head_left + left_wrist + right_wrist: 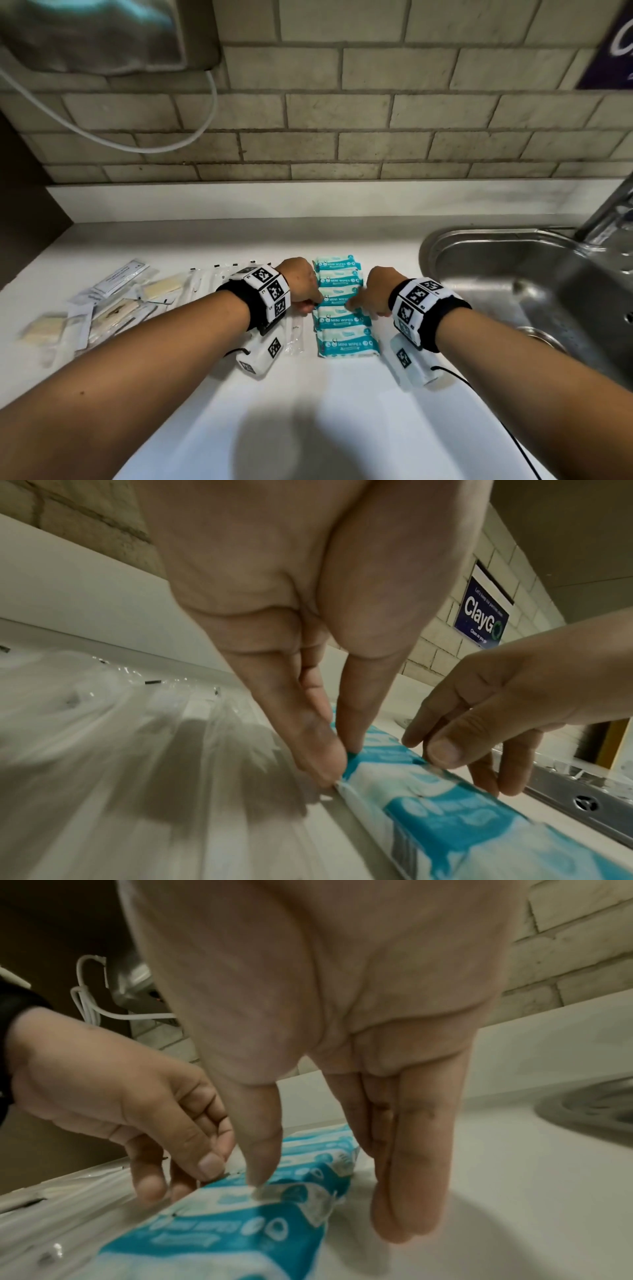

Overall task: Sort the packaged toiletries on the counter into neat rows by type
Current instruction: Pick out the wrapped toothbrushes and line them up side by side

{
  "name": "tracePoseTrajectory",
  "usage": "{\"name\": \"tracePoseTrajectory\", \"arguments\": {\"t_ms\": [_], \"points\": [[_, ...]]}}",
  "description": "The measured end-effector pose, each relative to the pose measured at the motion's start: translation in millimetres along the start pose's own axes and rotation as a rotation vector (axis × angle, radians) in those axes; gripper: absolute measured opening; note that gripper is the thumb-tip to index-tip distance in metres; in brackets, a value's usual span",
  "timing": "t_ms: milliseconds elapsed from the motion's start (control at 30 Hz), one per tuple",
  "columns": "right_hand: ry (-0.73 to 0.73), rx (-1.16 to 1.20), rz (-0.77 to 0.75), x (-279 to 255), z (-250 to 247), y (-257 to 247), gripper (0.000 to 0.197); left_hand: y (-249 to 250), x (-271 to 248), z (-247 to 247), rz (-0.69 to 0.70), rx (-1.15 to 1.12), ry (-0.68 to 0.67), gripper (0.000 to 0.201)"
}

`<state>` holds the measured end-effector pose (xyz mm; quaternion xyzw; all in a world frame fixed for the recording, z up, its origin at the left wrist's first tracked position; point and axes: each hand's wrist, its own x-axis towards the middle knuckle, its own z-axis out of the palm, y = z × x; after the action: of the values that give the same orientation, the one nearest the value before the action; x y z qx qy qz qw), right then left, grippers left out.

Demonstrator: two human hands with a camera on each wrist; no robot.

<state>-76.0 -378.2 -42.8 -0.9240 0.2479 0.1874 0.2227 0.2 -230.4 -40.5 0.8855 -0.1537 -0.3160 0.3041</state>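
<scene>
Several teal "MINI WIPES" packs (339,301) lie in a column at the counter's centre. My left hand (317,305) pinches the left seam of a middle wipes pack (387,767) between thumb and forefinger (318,750). My right hand (356,305) is at that pack's right end. Its thumb (260,1172) touches the top of the pack (291,1194), while its straight fingers (407,1204) point down at the counter just beside the pack's end. Clear-wrapped toiletries (113,305) lie in a loose heap at the left.
A row of clear sachets (212,274) sits behind my left wrist, and one clear packet (294,334) lies left of the wipes. A steel sink (507,274) and tap (609,212) are at the right. The brick wall carries a dryer (102,34) with a cable.
</scene>
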Motion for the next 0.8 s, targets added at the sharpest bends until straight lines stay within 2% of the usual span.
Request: {"name": "tracePoseTrajectory", "arguments": {"t_ms": [200, 400, 500, 667, 733, 800], "points": [[0.041, -0.133, -0.043, -16.6, 2.4, -4.1, 0.037, -1.8, -6.1, 5.5, 0.019, 0.001, 0.053, 0.014], [0.022, -0.146, -0.060, -21.0, 4.4, -5.5, 0.023, -7.1, -4.5, 7.6, 0.042, 0.005, 0.076, 0.013], [0.026, -0.136, -0.058, -21.6, 4.8, -5.2, 0.032, -8.9, -2.2, 7.1, 0.052, -0.005, 0.077, 0.016], [0.043, -0.147, -0.065, -23.3, 4.5, -5.3, 0.028, -9.1, 4.9, 5.3, 0.076, 0.032, 0.087, 0.017], [0.071, -0.190, -0.080, -25.3, 5.7, -6.7, 0.026, -7.6, 7.7, 5.4, 0.103, 0.093, 0.090, 0.014], [0.110, -0.282, -0.133, -29.5, 7.4, -9.1, 0.036, -4.6, 12.6, 3.9, 0.156, 0.191, 0.148, 0.010]]}}
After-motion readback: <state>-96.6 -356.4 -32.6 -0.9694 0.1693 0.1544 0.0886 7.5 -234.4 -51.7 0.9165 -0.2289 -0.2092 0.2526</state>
